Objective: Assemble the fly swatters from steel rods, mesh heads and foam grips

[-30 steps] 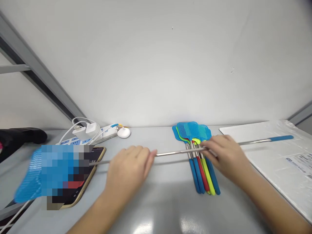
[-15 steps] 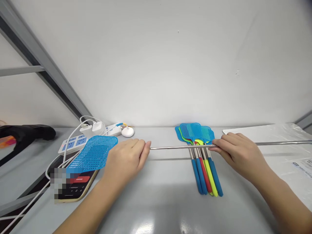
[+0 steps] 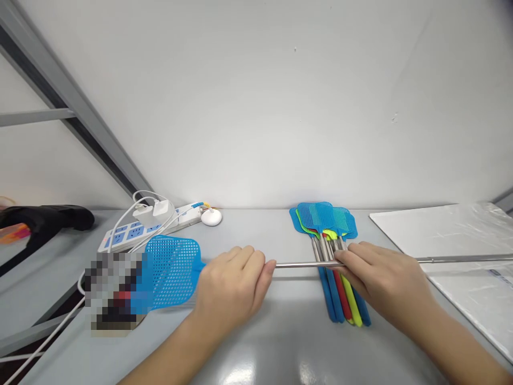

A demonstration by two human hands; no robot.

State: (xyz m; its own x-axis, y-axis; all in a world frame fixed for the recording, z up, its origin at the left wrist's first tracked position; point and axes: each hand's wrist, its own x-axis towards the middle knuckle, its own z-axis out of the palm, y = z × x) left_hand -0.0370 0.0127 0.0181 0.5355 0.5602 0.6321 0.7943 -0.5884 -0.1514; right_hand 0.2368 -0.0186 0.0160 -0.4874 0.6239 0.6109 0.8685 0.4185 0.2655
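A blue fly swatter (image 3: 172, 272) with a long metal telescopic rod is held level across the table by both hands. My left hand (image 3: 234, 283) is closed round the rod just beside the perforated blue head. Further right, my right hand (image 3: 379, 275) grips the same rod, which runs on past the right edge of the picture, so its handle end is out of view. Behind and below the rod lies a pile of fly swatters (image 3: 320, 216) with blue and green heads and blue, red and yellow handles; my right hand covers part of them.
At the left back is a white power strip (image 3: 134, 232) with plugged-in chargers and cables. Beside it sits a round white device (image 3: 211, 216). A blurred-out phone lies under the swatter head. White plastic-wrapped packaging (image 3: 441, 227) covers the table's right side, and a wall (image 3: 280, 107) stands behind.
The held swatter has come nearer and lower. My left hand has moved right, shortening the gap between the hands, and the blue head has shifted right and turned flatter towards me.
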